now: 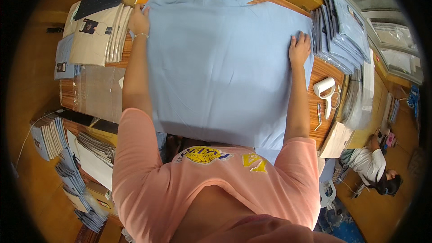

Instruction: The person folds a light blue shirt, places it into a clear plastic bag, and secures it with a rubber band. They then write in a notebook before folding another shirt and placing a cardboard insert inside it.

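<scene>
A light blue shirt (216,67) lies spread over the table, its near edge hanging close to my body. Its far part is bunched in loose folds. At the far left edge of the cloth is my left hand (139,20), its fingers closed on the border of the fabric; the fingertips are partly hidden. My right hand (300,50) rests on the right side of the shirt with its fingers apart, holding nothing.
Packed cream garments (96,40) are stacked at left, beside clear plastic bags (99,87). Folded blue shirts (344,27) stand piled at far right. A white lint roller (324,87) and tweezers (319,114) lie on the wooden table (326,68). Another person (366,164) sits at far right.
</scene>
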`<state>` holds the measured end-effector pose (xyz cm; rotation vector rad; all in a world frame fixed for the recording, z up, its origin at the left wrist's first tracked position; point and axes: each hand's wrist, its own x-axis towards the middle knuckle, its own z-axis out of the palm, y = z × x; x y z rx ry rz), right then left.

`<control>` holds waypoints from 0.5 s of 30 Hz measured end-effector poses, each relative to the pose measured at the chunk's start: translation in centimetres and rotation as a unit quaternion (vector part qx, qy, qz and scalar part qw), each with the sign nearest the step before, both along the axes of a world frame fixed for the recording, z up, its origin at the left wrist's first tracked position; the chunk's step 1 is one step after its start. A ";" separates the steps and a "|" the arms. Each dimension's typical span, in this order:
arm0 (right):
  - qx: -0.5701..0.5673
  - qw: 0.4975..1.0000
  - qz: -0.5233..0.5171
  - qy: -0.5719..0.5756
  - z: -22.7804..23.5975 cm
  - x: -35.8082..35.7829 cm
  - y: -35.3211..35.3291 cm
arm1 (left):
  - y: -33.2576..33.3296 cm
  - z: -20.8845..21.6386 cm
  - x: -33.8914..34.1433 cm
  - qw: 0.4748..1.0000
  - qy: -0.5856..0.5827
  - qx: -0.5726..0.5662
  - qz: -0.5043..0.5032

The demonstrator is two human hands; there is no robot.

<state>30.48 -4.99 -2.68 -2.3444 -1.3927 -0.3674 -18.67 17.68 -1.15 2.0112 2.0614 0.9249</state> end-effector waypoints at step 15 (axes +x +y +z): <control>0.006 0.991 0.112 0.066 0.9 -2.7 -4.4 | -9.5 -1.3 -0.7 0.961 0.044 0.025 -0.271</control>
